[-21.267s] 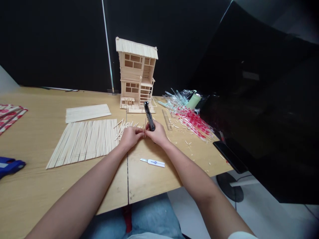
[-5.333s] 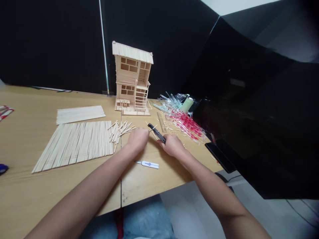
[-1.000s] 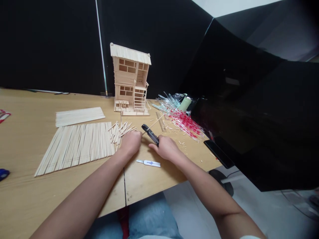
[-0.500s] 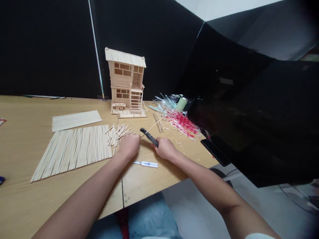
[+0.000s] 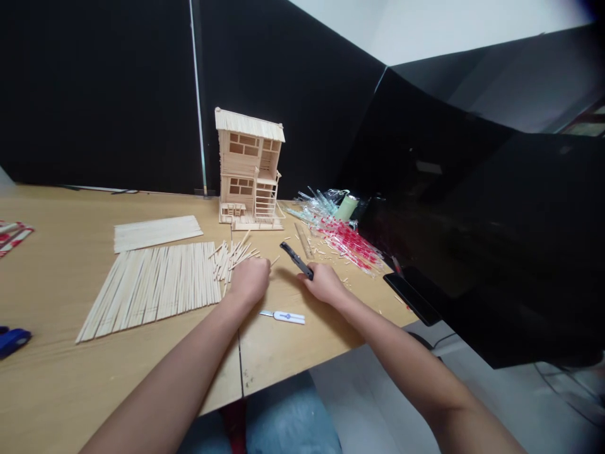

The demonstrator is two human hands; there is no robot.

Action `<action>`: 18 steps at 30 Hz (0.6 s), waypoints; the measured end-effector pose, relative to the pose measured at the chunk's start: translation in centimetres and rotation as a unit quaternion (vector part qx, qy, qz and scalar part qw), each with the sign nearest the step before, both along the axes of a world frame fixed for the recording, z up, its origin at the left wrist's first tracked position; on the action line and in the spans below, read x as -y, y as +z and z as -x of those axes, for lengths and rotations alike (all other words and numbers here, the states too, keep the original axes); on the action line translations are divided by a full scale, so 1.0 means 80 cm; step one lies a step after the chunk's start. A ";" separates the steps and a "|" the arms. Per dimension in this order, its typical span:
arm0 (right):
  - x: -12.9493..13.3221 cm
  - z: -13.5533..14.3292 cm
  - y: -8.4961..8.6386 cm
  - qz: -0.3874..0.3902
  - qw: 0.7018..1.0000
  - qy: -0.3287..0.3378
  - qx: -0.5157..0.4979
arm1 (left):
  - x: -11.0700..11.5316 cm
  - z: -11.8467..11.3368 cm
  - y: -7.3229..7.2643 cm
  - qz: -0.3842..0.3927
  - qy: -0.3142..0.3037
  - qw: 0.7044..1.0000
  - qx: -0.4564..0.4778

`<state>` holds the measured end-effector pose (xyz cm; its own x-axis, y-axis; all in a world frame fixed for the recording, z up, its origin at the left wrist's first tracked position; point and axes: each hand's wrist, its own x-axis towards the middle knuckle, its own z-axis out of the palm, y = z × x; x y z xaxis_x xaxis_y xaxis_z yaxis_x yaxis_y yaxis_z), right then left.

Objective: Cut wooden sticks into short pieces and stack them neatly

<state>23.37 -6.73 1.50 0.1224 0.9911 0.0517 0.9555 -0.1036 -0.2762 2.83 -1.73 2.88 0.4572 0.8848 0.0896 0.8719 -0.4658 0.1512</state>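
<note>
My left hand point(image 5: 253, 277) is closed just right of a loose pile of short wooden sticks point(image 5: 231, 257). The tip of a thin wooden stick point(image 5: 275, 260) pokes out from its fingers. In my right hand point(image 5: 324, 282), fingers wrapped round it, is a black cutter point(image 5: 297, 260) whose exact kind I cannot make out. Its head points up and left, apart from the stick. Below and between the hands lies a white-handled knife point(image 5: 288, 317), blade to the left.
Behind the hands stands a two-storey stick house point(image 5: 250, 170). To the left lie a row of long sticks point(image 5: 155, 284) and a stick panel point(image 5: 158, 233). A ruler point(image 5: 304, 241), red-tipped wrapped sticks point(image 5: 350, 243), a green cylinder point(image 5: 346, 207) and a blue object point(image 5: 13, 341) are also on the table.
The long stick that reached from my left hand across the cutter's head no longer shows there; only a short tip sticks out. The cutter is now farther from my left hand. The view has shifted.
</note>
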 end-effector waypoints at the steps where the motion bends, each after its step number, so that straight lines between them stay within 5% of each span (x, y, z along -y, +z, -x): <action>1: -0.004 -0.003 0.001 -0.006 1.000 -0.005 -0.010 | -0.001 0.002 0.001 0.003 0.006 1.000 -0.006; 9: -0.068 0.006 0.007 -0.026 0.999 -0.011 -0.030 | -0.025 0.026 0.004 0.001 0.080 0.996 -0.027; 18: -0.193 0.082 0.008 -0.063 0.989 0.137 0.001 | -0.013 0.011 -0.003 -0.005 0.027 0.999 -0.016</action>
<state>16.79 8.70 2.13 -0.1493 0.9727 0.1775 0.9436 0.1938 -0.2684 1.94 -0.67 2.61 0.4118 0.9073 0.0849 0.9000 -0.4195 0.1182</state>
